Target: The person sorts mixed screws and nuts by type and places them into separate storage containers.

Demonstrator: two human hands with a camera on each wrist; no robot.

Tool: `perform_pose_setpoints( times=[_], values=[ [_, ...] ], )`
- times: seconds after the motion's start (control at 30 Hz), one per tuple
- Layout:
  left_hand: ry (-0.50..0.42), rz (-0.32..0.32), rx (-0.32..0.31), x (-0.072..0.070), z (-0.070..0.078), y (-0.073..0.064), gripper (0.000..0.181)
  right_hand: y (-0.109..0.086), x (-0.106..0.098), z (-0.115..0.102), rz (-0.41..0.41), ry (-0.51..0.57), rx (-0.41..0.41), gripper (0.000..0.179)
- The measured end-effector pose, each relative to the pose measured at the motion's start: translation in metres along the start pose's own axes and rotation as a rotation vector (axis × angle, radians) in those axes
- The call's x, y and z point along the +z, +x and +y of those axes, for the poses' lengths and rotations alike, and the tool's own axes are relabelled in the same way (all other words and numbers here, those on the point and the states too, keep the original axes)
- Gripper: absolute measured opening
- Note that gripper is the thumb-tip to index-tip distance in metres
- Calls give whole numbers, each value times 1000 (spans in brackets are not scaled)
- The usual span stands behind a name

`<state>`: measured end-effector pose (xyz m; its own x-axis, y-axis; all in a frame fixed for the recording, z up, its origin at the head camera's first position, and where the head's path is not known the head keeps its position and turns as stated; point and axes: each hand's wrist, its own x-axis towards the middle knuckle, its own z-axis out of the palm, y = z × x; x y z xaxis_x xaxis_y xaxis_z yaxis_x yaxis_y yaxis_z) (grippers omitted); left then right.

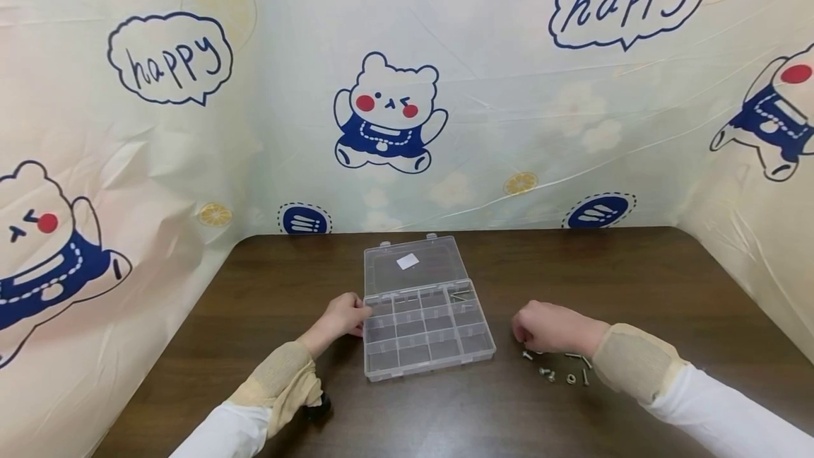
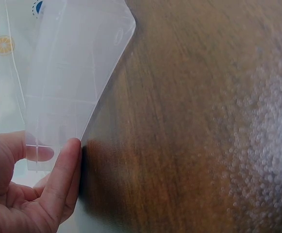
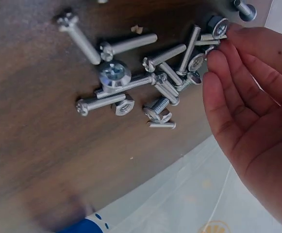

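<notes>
A clear plastic compartment box (image 1: 413, 353) lies with its lid (image 1: 416, 274) folded back on the table. A few screws (image 1: 461, 296) sit in its back right compartment. My left hand (image 1: 346, 314) holds the box's left side, the thumb over the wall and the fingers outside, as the left wrist view shows. To the right of the box, my right hand (image 1: 552, 326) is down at a loose pile of metal screws (image 3: 126, 85) and nuts (image 3: 124, 105). In the right wrist view its thumb and fingertips pinch a small screw (image 3: 207, 42) at the pile's edge.
A small white label (image 1: 408, 261) is on the lid. The brown wooden table (image 1: 432, 415) meets a printed cloth (image 1: 490, 126) at its back and sides. A dark object (image 1: 319, 408) shows beside the left sleeve.
</notes>
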<state>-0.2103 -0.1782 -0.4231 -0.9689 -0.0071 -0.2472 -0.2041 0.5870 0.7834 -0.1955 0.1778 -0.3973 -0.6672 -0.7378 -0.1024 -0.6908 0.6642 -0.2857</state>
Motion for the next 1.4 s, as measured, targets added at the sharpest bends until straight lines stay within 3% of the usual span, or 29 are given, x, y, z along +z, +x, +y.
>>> perform_pose_setpoints(
  times=[0.5,0.8,1.2,1.4],
  values=[
    [0,0,-2,2,1,1,10,2,1,3,47,37,14,15],
    [-6,6,-7,0,0,0,11,5,-17,0,142,20,-43,13],
    [-9,4,-2,0,1,0,11,15,-38,-15,236,10,-24,12],
    [8,1,-13,1,1,0,13,24,-44,-24,306,9,-70,12]
  ],
)
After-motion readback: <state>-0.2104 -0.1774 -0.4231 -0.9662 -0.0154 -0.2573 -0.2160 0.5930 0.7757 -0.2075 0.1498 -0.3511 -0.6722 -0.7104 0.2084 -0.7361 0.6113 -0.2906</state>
